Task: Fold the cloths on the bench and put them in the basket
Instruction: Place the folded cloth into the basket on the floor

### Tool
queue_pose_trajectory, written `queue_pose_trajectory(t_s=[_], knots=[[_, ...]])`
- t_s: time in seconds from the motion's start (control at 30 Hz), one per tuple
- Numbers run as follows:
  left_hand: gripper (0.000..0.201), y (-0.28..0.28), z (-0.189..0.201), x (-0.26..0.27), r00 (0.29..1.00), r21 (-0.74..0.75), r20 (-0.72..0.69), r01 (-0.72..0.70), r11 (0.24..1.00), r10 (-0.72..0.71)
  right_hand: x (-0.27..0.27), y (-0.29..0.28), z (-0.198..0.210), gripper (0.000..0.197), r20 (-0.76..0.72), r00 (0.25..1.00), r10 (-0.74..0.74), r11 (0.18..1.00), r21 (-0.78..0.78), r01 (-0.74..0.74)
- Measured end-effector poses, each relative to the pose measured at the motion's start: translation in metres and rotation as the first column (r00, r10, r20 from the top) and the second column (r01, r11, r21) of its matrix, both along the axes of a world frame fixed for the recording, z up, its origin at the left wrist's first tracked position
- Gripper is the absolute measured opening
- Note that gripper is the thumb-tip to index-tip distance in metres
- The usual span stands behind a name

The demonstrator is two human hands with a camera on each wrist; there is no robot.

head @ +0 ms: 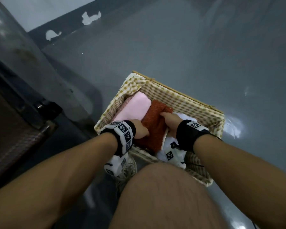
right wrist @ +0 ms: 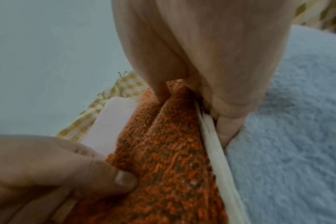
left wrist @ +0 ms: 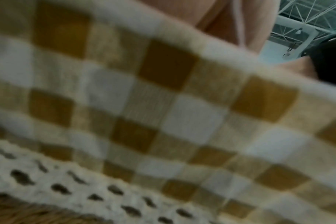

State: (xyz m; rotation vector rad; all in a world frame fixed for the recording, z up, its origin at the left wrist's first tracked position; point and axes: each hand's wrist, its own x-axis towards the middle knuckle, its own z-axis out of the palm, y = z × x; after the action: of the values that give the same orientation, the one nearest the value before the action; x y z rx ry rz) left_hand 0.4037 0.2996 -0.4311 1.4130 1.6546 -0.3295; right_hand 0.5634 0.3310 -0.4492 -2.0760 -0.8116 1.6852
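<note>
- Wedging the folded orange cloth (head: 153, 128) into the basket (head: 180, 98) is the step in hand, as I judge it; the cloth sits on edge in the middle of the basket, between the pink cloth (head: 134, 107) on its left and a white cloth (right wrist: 288, 136) on its right.
- Left hand (head: 139, 128): its thumb presses the near left side of the orange cloth; the other fingers are hidden, so whether they curl round it I cannot tell.
- Right hand (head: 170, 123): its fingers (right wrist: 226, 121) are pushed down along the cloth's right side, with the thumb over the top fold, pinching it.
- Risk: letting go too early could let the fold spring open, since the knit looks thick and springy.
- Risk: pushing down hard may drag the pink cloth out of its fold, or rumple the checked lining (left wrist: 163, 106), because the fit looks tight.
- Risk: the right fingers may pull the pale layers beside them up as they come out.
- Direction: the orange cloth's long axis runs from the near wall of the basket toward the far wall, leaning slightly right, parallel to the pink cloth; its folded ridge faces up.
</note>
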Motion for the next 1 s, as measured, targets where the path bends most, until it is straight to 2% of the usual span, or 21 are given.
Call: queue_pose_trajectory(t_s=[0.13,0.2,0.23,0.27,0.37,0.43,0.5,0.53,0.63,0.73,0.8,0.87,0.93,1.0], knots=[[0.065,0.001,0.018,-0.003,0.999,0.084,0.039,-0.019,0.996,0.016,0.000,0.007,0.036,0.050,0.089,0.990,0.105,0.994,0.008,-0.106],[0.054,0.002,0.037,-0.010,0.997,0.160,0.070,-0.025,0.987,0.014,-0.004,0.006,0.072,0.032,0.242,0.944,0.223,0.970,0.037,-0.239],[0.048,0.002,0.047,-0.016,0.994,0.186,0.107,-0.036,0.982,0.016,-0.008,0.006,0.090,0.021,0.321,0.899,0.299,0.943,0.045,-0.329],[0.041,0.002,0.059,-0.023,0.988,0.213,0.154,-0.053,0.976,0.020,-0.014,0.005,0.107,0.019,0.390,0.845,0.366,0.906,0.059,-0.420],[0.025,-0.003,0.103,-0.054,0.961,0.318,0.273,-0.143,0.937,0.054,-0.047,0.004,0.152,0.022,0.500,0.705,0.502,0.800,0.040,-0.598],[0.020,-0.009,0.132,-0.084,0.954,0.388,0.296,-0.171,0.906,0.053,-0.079,0.005,0.181,0.026,0.537,0.631,0.560,0.737,0.026,-0.676],[0.017,-0.017,0.157,-0.120,0.948,0.433,0.311,-0.210,0.877,0.074,-0.116,0.007,0.205,0.035,0.570,0.519,0.637,0.610,0.039,-0.792],[0.013,-0.023,0.167,-0.139,0.942,0.450,0.321,-0.243,0.859,0.098,-0.136,0.005,0.217,0.038,0.580,0.487,0.653,0.560,0.062,-0.826],[0.007,-0.049,0.192,-0.197,0.910,0.494,0.363,-0.371,0.786,0.201,-0.196,-0.011,0.240,0.037,0.430,0.523,0.736,0.521,0.134,-0.843],[0.010,-0.089,0.205,-0.255,0.888,0.517,0.345,-0.449,0.728,0.303,-0.262,-0.037,0.251,0.028,0.317,0.411,0.855,0.346,0.242,-0.906],[0.013,-0.121,0.209,-0.292,0.867,0.534,0.319,-0.499,0.682,0.384,-0.308,-0.059,0.255,0.025,0.226,0.351,0.909,0.283,0.285,-0.916],[0.020,-0.157,0.209,-0.326,0.837,0.566,0.274,-0.539,0.624,0.474,-0.353,-0.078,0.252,0.027,0.215,0.252,0.944,0.185,0.286,-0.940],[0.022,-0.192,0.204,-0.357,0.811,0.610,0.155,-0.528,0.591,0.564,-0.395,-0.097,0.243,0.030,0.228,0.168,0.959,0.097,0.293,-0.951],[0.019,-0.224,0.193,-0.384,0.773,0.628,0.040,-0.512,0.586,0.633,-0.430,-0.114,0.231,0.031,0.226,0.127,0.966,0.052,0.312,-0.949]])
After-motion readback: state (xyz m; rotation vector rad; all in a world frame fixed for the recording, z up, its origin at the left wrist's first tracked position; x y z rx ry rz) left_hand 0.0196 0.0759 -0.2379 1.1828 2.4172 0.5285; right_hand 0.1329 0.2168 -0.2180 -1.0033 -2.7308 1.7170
